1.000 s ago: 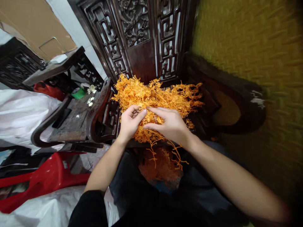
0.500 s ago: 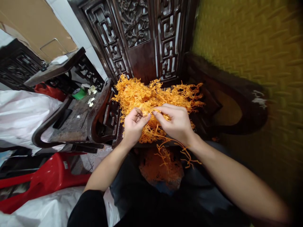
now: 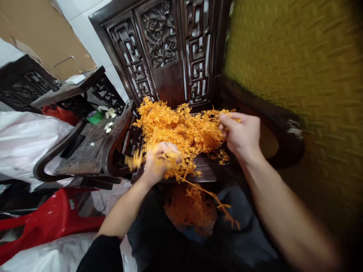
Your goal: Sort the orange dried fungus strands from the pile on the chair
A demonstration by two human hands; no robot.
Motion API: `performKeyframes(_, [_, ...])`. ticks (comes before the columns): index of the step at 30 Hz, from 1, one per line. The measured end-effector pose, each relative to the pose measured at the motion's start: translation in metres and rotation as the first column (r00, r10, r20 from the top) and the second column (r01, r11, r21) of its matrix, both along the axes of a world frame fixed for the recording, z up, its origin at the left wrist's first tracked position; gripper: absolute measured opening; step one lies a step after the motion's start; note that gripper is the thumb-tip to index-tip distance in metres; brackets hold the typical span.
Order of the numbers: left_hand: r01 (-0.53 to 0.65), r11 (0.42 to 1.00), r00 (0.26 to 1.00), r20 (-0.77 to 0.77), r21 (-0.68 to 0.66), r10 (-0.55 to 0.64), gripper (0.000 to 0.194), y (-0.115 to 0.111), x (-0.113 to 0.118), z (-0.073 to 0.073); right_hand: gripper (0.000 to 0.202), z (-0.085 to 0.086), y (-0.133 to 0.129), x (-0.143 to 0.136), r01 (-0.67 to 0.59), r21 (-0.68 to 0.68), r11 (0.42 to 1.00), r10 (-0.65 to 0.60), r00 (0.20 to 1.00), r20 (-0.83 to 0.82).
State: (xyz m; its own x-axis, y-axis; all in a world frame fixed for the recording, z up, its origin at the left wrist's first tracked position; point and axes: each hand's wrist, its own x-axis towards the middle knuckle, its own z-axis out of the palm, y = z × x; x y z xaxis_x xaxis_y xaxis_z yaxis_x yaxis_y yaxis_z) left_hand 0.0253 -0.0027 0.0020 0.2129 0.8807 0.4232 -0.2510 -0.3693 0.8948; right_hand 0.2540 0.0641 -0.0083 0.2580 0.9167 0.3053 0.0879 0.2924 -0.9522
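A heap of orange stringy pieces point(image 3: 181, 128) lies on the seat of a dark carved wooden chair point(image 3: 170, 87). At the front left of the heap, my left hand point(image 3: 159, 162) is closed on an orange strand, blurred by motion, with bits sticking out to its left. A long branching orange strand point(image 3: 210, 193) trails from near this hand over the seat's front edge. My right hand point(image 3: 242, 134) is at the heap's right end, its thumb and fingers pinched on orange pieces point(image 3: 227, 113).
To the left stand a second dark chair point(image 3: 85, 151) with small white pieces and a green roll point(image 3: 95, 117), white sacks point(image 3: 31, 139) and a red plastic chair point(image 3: 51, 215). An orange-brown heap point(image 3: 190, 207) sits below, between my legs. A yellow textured surface point(image 3: 297, 56) rises at the right.
My hands have moved apart from the middle of the heap, the right one to the right and the left one slightly down. The trailing strand hangs lower.
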Motion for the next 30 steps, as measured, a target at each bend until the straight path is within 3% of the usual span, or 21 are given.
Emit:
performKeyframes(3, [-0.018,0.999,0.995,-0.098,-0.038,0.014,0.023,0.009,-0.002,0.003,0.019,0.001,-0.002,-0.005,-0.304,-0.199,0.932,0.239,0.926,-0.291])
performKeyframes(6, [0.011,0.999,0.99,-0.142,-0.03,-0.015,0.036,0.015,0.003,0.008,0.021,0.001,-0.014,-0.023,-0.453,-0.225,0.863,0.376,0.872,-0.313])
performKeyframes(13, [0.078,0.994,0.978,-0.19,-0.071,-0.091,0.025,0.014,0.01,0.01,0.038,-0.009,-0.02,-0.036,-0.446,-0.122,0.886,0.448,0.894,-0.02])
performKeyframes(16, [0.073,0.984,0.985,-0.14,-0.16,-0.096,0.029,0.015,0.007,0.008,0.046,-0.011,-0.019,-0.038,-0.493,-0.131,0.86,0.479,0.869,-0.124])
performKeyframes(19, [-0.012,0.969,0.998,-0.055,-0.247,-0.002,0.034,0.019,0.002,0.006,0.042,-0.009,-0.019,-0.04,-0.536,-0.16,0.829,0.489,0.833,-0.259])
performKeyframes(22, [-0.143,0.924,0.989,-0.009,-0.354,0.15,0.035,0.023,-0.003,0.004,0.039,-0.003,-0.019,-0.038,-0.499,-0.163,0.851,0.423,0.836,-0.35])
performKeyframes(25, [-0.164,0.886,0.986,-0.038,-0.434,0.163,0.042,0.024,-0.007,0.003,0.044,0.004,-0.019,-0.036,-0.502,-0.105,0.858,0.415,0.799,-0.435])
performKeyframes(27, [-0.174,0.886,0.985,-0.083,-0.431,0.153,0.047,0.024,-0.008,0.001,0.049,0.008,-0.021,-0.035,-0.493,-0.076,0.866,0.411,0.792,-0.452])
performKeyframes(30, [-0.258,0.892,0.963,-0.177,-0.372,0.204,0.049,0.023,-0.006,-0.003,0.05,0.009,-0.025,-0.037,-0.413,-0.08,0.907,0.37,0.874,-0.315])
